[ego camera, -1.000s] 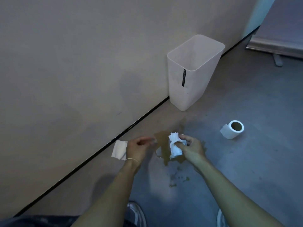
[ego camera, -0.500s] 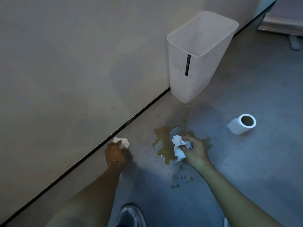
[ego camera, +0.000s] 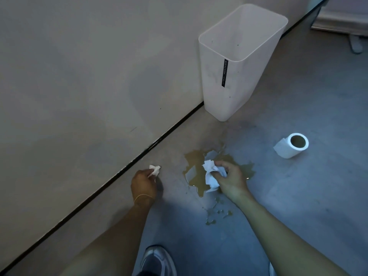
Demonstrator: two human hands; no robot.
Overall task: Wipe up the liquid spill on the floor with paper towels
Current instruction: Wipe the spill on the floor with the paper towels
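Underfoot, floor: smooth grey, meeting beige wall; I judge a hard swipe would push the spill toward my shoe
Bin: white, upright against the wall
Spill: brown puddle, droplets trailing toward me
Roll: well apart, awkward if paper soaks through
Right hand: grip clenched on crumpled towel over the puddle
Left hand: grip pinching small scrap, off the spill

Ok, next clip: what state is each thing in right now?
spill: brown puddle, not yet wiped up
left hand: pinching a small wad of paper
right hand: gripping a crumpled paper towel over the spill
bin: upright, no lid
paper roll: lying on its side, apart from both hands
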